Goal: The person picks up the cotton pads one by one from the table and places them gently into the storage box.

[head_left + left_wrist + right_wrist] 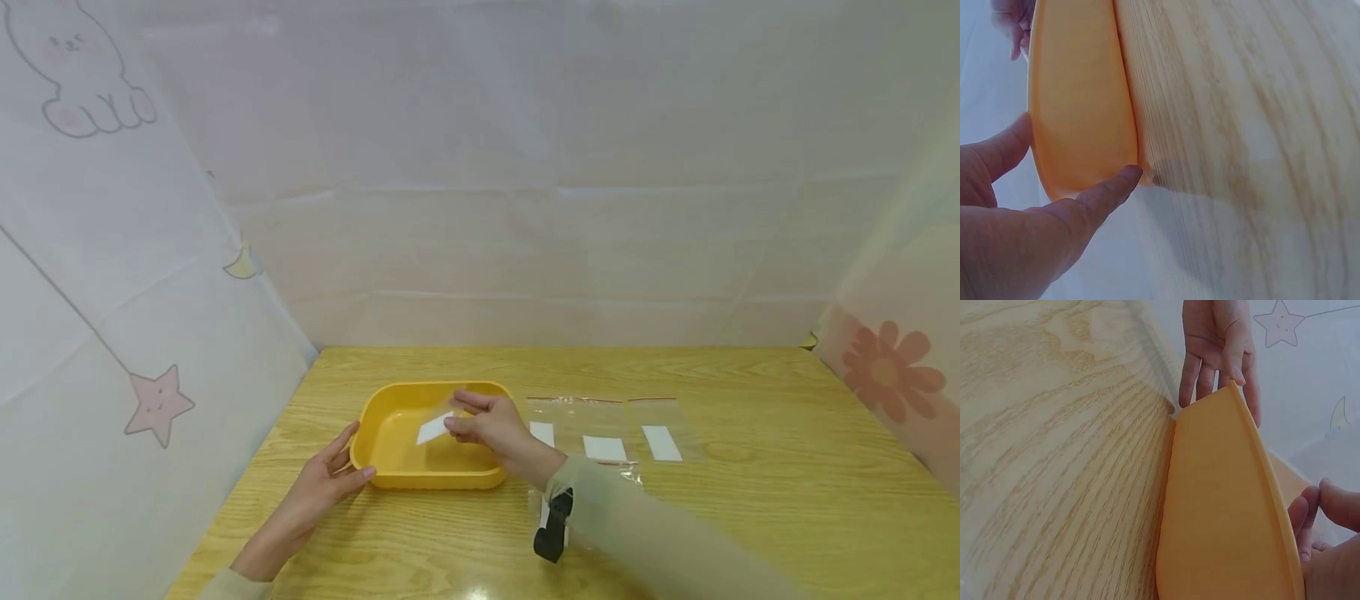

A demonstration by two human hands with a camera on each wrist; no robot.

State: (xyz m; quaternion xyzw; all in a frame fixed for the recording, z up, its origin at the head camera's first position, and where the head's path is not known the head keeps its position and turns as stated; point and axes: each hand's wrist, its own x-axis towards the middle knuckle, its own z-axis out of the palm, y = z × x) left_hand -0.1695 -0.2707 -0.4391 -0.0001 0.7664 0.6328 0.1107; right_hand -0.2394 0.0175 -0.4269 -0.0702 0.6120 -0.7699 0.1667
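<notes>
A yellow plastic tray [442, 481] stands on the wooden table. My left hand [318, 492] holds its left end, with the thumb on the near corner of the rim and the fingers along the outer side. In the left wrist view, fingers [1104, 197] press against the tray's outer wall [1082, 100]. Over the tray's inside, my right hand [491, 429] pinches a small clear zip bag with a white label [435, 427] between thumb and fingers. The right wrist view shows the right hand [1329, 519] behind the tray wall [1222, 506], which hides the bag.
Several clear zip bags with red seals and white labels lie right of the tray, one label [604, 448] in the middle and another label [662, 443] farther right. My right forearm partly covers a nearer bag. White printed curtains [525, 250] enclose the wooden table [750, 500].
</notes>
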